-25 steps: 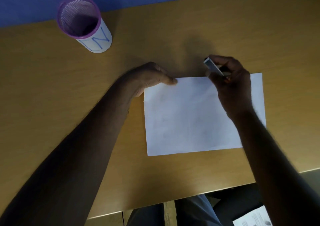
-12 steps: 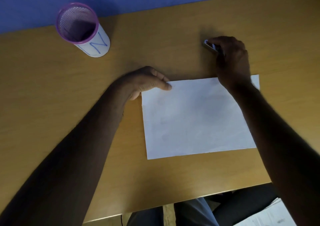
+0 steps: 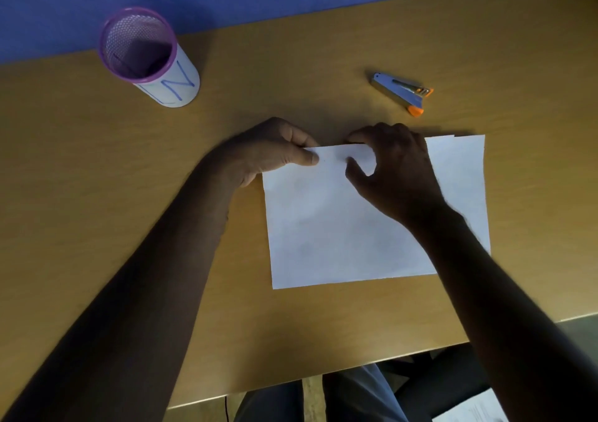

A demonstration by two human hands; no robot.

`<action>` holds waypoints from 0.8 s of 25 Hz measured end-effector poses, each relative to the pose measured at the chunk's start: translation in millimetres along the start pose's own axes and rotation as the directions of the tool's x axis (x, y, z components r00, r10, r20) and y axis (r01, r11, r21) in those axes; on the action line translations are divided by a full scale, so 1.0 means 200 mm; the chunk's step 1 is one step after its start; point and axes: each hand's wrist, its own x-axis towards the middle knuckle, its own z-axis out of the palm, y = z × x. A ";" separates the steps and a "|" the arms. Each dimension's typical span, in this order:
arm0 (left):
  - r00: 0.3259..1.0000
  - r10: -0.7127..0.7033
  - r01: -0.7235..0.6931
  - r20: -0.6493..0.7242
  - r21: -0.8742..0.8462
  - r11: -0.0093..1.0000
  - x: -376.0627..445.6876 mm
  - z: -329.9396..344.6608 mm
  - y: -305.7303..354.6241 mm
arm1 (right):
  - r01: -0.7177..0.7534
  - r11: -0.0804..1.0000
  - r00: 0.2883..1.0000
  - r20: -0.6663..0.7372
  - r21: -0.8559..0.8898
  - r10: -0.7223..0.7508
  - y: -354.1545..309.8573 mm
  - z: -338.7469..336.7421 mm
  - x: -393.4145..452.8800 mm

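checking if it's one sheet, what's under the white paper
At the far right corner of the white paper, the edge of a second sheet peeks out, on the desk. The rest is covered; the left hand and right hand hide part of the far edge.

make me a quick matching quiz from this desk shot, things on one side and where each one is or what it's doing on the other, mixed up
Things:
1. stapler
2. mesh cup
3. paper
4. left hand

Places or states:
a. standing upright at the far left of the desk, purple rim
b. pinching the top edge of the sheet near its left corner
c. lying on the desk beyond the sheet, with nothing touching it
d. white, lying on the desk nearest the person

Pairs: 1-c, 2-a, 3-d, 4-b
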 end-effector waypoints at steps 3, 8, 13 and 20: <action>0.951 0.223 -0.160 -0.214 0.278 0.947 -0.05 0.04 0.10 | -0.074 0.992 0.997 -0.007 0.101 0.075 0.01 -0.07 -0.04; 0.477 0.458 -0.157 -0.750 0.440 0.884 -0.22 0.26 0.25 | -0.308 0.870 0.938 -0.029 0.385 0.345 0.01 -0.20 -0.16; 0.789 0.108 -0.344 -0.605 -0.289 0.893 -0.36 0.49 0.32 | -0.266 0.749 0.915 -0.085 0.607 0.394 -0.15 -0.27 -0.30; 0.864 -0.010 -0.337 -0.503 -0.593 0.731 -0.43 0.53 0.29 | -0.058 0.784 0.968 -0.158 0.618 0.196 -0.27 -0.18 -0.44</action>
